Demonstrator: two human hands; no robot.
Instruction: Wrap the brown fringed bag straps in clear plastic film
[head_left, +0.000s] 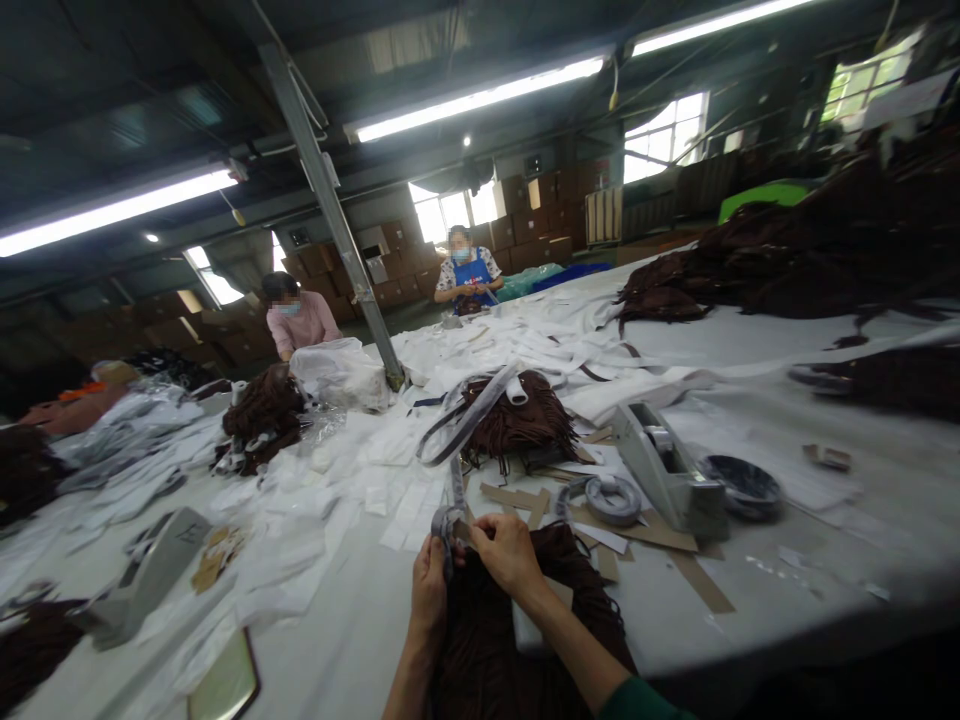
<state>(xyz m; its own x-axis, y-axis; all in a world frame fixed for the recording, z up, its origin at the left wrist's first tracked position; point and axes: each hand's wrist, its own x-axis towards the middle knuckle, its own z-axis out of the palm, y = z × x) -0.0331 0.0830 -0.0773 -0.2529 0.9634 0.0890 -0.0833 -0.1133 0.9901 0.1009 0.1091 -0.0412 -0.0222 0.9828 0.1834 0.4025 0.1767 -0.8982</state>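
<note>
Low in the middle, my left hand [427,588] grips a strap [441,522] that looks grey and is bent into a loop. My right hand [511,556] is beside it, fingers pinched at the strap on a small brownish piece [466,535] too blurred to name. Under both forearms lies a dark brown fringed bag [484,660], with a pale flat block partly hidden by my right forearm. Just beyond my hands rests a second fringed bag [529,420] with a grey wrapped strap lying across it.
To the right stand a grey tape dispenser [660,470], a wrapped strap coil [613,498] and a dark round dish [742,487], among cardboard strips [701,580]. Another dispenser [154,570] is at left. Brown fringed goods [795,250] are heaped at right. Two people work across the table.
</note>
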